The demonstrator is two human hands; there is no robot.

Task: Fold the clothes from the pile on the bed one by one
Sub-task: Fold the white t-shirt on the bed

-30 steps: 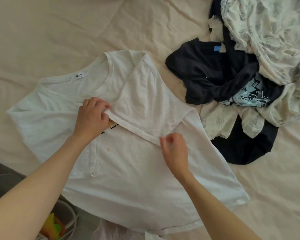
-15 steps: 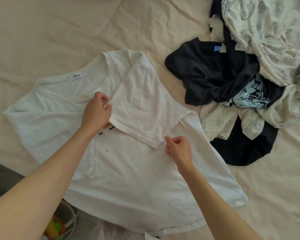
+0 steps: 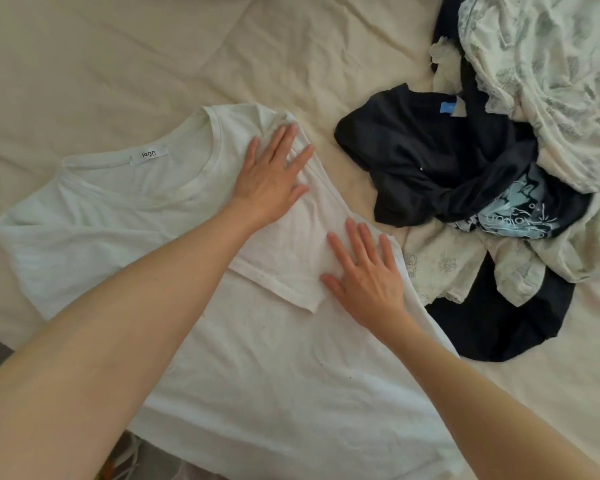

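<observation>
White, thin jersey makes up the T-shirt spread flat on the cream bed sheet, its neck label toward the far side and its hem near the person. One short sleeve is folded inward over the chest. The left hand lies flat on the shoulder by the collar, fingers straight and slightly spread, holding nothing. The right hand also lies flat with its fingers straight, pressing the folded sleeve near the shirt's side edge. Neither hand pinches any cloth.

To the right lies the pile of unfolded clothes: a dark navy garment with a small blue tag, a dark printed tee, and pale patterned fabric heaped over them. The pile touches the T-shirt's right edge or lies just beside it.

The shirt looks light, soft and limp, with no stiffness of its own, so it should crease wherever it is pressed and slide easily over the sheet. Flat palms suit smoothing it; for the next fold, a pinch at the hem corners or along the side seam would probably give the most control, since a loose grab mid-panel would likely bunch the fabric. The other sleeve lies unfolded.
</observation>
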